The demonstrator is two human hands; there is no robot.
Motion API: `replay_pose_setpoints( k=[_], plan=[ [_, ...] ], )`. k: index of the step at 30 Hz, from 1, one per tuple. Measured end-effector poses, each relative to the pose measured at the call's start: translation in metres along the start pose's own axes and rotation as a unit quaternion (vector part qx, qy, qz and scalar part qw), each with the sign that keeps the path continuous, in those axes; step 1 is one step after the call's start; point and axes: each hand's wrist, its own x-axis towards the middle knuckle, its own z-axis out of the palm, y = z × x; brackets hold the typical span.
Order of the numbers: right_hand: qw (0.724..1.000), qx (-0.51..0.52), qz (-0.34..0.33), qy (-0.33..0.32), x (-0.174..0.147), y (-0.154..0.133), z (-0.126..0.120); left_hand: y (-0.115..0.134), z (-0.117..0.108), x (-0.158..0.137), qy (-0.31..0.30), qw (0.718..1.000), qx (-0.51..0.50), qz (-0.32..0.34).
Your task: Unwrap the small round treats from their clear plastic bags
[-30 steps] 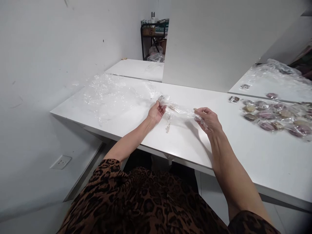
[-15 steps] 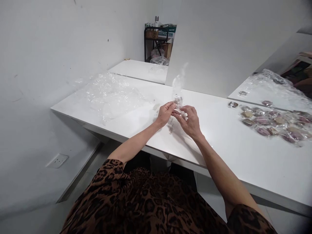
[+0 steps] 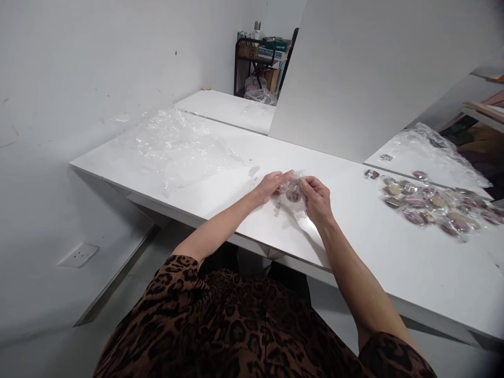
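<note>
Between my hands is a round, brown, speckled piece [image 3: 293,195] inside a clear plastic bag [image 3: 300,214]; I cannot tell what the piece is. My right hand [image 3: 318,199] pinches the bag's right side between thumb and fingertips. On the other side, my left hand [image 3: 272,186] has its fingers stretched along the bag's upper left, the thumb lower down, with the plastic between them. The bag's lower part hangs over the white table [image 3: 220,197]. Brownish smudges or crumbs [image 3: 254,171] mark the tabletop beside my left hand.
Several wrapped round pieces [image 3: 437,202], purple, tan and brown, lie in a group at the right. Crumpled clear plastic sheeting [image 3: 177,147] spreads over the table's left. A tall white panel [image 3: 334,79] leans at the back, and a black shelf cart [image 3: 255,58] stands beyond.
The bag, earlier upright above my hands, is now lower, with the brown piece facing up. My right hand has gone from loosely spread fingers to a pinch on the bag.
</note>
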Motion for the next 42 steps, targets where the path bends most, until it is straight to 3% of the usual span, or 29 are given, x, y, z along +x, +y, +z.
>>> replay_pose_setpoints(
  k=[2, 6, 9, 13, 22, 28, 32, 37, 42],
  plan=[
    [1.000, 0.010, 0.020, -0.015, -0.002, -0.002, 0.002, 0.001, -0.001, 0.001, -0.029, 0.999, -0.031, -0.028],
    [0.999, -0.004, 0.052, 0.006, -0.003, -0.010, 0.005, 0.007, 0.001, 0.000, 0.033, 0.997, -0.053, 0.045],
    [0.995, -0.079, 0.023, 0.047, 0.001, -0.014, 0.005, 0.010, 0.006, -0.004, 0.042, 0.993, -0.037, 0.105],
    [0.987, -0.154, -0.021, 0.031, 0.006, -0.013, 0.002, 0.011, 0.010, -0.007, 0.032, 0.987, -0.017, 0.159],
    [0.986, -0.154, -0.030, 0.054, 0.008, -0.026, 0.004, 0.007, 0.007, -0.004, 0.023, 0.980, -0.016, 0.196],
    [0.997, -0.072, 0.003, -0.018, 0.014, -0.035, 0.005, 0.011, 0.003, -0.003, 0.020, 0.985, -0.071, 0.159],
    [0.999, 0.015, 0.030, -0.021, 0.016, -0.037, 0.009, 0.015, 0.000, 0.001, -0.001, 0.984, -0.140, 0.109],
    [0.999, 0.028, 0.023, -0.025, 0.019, -0.037, 0.019, 0.012, 0.002, 0.005, -0.037, 0.982, -0.184, 0.036],
    [0.998, -0.056, -0.039, -0.011, 0.015, -0.039, 0.023, 0.000, 0.002, 0.006, 0.087, 0.995, -0.042, 0.012]
  ],
)
